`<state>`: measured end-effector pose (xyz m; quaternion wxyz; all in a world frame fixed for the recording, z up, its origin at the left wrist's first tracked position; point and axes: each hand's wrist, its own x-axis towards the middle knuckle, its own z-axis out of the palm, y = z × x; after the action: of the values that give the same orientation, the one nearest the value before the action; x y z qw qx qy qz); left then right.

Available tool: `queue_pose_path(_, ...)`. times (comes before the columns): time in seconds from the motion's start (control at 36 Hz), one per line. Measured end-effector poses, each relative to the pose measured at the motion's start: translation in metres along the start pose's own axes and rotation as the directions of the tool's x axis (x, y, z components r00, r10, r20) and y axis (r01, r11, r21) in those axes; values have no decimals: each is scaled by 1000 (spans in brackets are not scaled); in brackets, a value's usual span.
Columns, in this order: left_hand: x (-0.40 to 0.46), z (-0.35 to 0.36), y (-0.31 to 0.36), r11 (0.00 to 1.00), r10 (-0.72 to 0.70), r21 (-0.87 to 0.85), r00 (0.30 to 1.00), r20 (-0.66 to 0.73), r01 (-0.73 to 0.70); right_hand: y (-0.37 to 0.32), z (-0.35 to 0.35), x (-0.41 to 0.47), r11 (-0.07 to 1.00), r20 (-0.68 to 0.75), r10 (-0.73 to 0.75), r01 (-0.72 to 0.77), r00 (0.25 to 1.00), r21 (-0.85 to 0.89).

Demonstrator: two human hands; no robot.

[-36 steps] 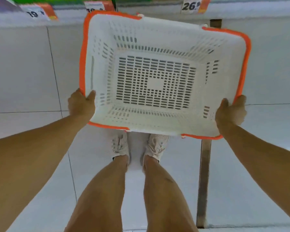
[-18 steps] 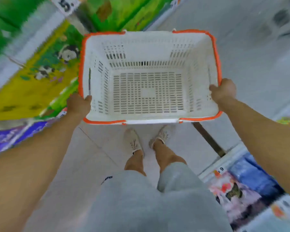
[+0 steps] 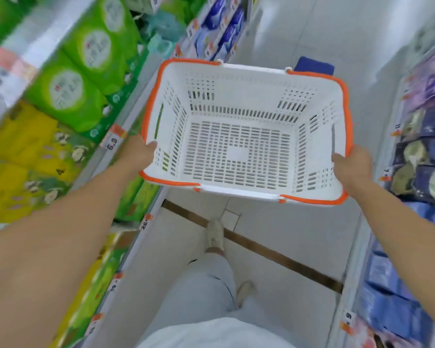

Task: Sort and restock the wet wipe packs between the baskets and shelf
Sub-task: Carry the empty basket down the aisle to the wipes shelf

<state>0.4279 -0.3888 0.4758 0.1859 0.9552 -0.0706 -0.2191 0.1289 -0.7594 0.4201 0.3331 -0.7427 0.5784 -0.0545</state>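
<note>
You hold the white basket [image 3: 244, 131] in the air above the aisle floor [image 3: 274, 247], your left hand [image 3: 138, 153] and right hand [image 3: 353, 163] each in a clenched grip on its side rim, between shelves of packs [image 3: 68, 91].

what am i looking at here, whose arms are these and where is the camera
There is no machine here. The picture comes from a wide-angle camera worn on a person's head, looking forward and down, so you see their own arms, legs and shoes.

The left hand and the right hand each have a grip on a side rim of a white basket with orange edging, carried in the air. Nothing lies inside it.

The person stands in a shop aisle on a pale tiled floor. Shelves on the left carry green packs and yellow packs; shelves on the right carry dark blue and purple packs, too blurred to read.
</note>
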Motion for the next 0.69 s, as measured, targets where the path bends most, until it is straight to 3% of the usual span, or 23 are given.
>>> queue_pose_path(0.19, 120, 4, 126, 988, 155, -15, 988, -6, -155, -68, -33, 108, 998, -70, 40, -38, 997, 40)
queue_pose_path(0.5, 274, 34, 322, 968, 221, 102, 972, 78, -229, -109, -80, 310, 981, -99, 169, -157, 981, 117)
queue_pose_path(0.69, 359, 66, 420, 977, 146, 139, 985, 95, -158, -136, -90, 460, 981, -13, 171, -169, 985, 90)
